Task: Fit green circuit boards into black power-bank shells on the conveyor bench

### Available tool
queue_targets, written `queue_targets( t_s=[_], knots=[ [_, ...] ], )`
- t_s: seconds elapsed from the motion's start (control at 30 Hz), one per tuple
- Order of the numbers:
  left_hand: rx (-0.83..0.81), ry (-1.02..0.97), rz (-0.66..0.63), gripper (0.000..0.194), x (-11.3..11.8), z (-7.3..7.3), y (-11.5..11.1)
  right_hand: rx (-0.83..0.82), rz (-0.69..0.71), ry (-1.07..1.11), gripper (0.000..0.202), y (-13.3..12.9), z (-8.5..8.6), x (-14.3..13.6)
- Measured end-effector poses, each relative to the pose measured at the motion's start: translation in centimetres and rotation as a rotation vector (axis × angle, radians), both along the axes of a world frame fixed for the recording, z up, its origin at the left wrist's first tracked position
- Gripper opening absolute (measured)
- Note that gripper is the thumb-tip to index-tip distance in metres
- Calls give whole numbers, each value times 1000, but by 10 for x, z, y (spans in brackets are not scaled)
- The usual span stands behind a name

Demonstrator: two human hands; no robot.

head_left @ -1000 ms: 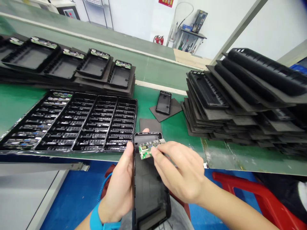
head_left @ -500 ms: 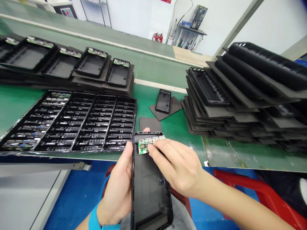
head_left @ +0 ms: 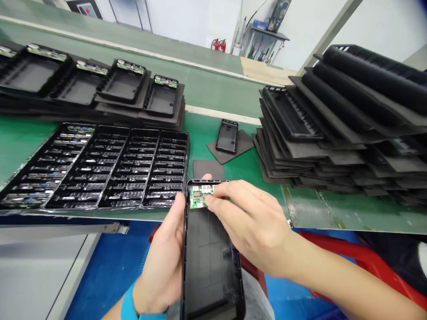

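A long black plastic case [head_left: 208, 262] is held open side up by my left hand [head_left: 167, 253], its thumb along the left edge and a fingertip showing behind the top. Inside the top end of the case lies a green circuit board [head_left: 197, 196] with a small digit display and silver ports. My right hand [head_left: 255, 222] pinches the right part of this board between thumb and fingers, which hide that part. A blue band circles my left wrist.
A black compartment tray [head_left: 122, 169] with some boards stands at left, cases with boards [head_left: 123, 82] behind it. Stacked black cases and foam sheets [head_left: 333, 155] rise at right. A small case [head_left: 227, 135] lies mid-table on foam.
The circuit board has moved up and slightly left and now sits closer against the top end of the case. My right hand has moved with it, still gripping.
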State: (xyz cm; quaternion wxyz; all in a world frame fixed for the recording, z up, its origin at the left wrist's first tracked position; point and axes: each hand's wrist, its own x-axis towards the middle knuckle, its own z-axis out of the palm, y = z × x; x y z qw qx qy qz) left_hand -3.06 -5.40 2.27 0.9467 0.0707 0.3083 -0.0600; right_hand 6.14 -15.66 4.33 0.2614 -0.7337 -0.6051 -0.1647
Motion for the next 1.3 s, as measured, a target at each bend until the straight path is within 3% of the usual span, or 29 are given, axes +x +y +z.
queue_targets(
  t_s=[0.2, 0.67, 0.93, 1.13, 1.3],
  knots=[
    [-3, 9, 54, 43, 4, 6, -1, -31, -5, 84, 22, 2, 0, 2],
    [11, -42, 40, 41, 1, 5, -1, -51, 26, 177, 15, 0, 2, 6],
    [-31, -132, -84, 45, -7, 2, -1, -26, -9, 234, 22, 1, 5, 8],
    [-68, -149, -119, 48, -8, 8, -3, -6, -11, 168, 23, 0, 5, 4],
    [-19, -138, -127, 47, -10, 11, -2, 32, 10, 325, 14, 1, 8, 5]
  ],
)
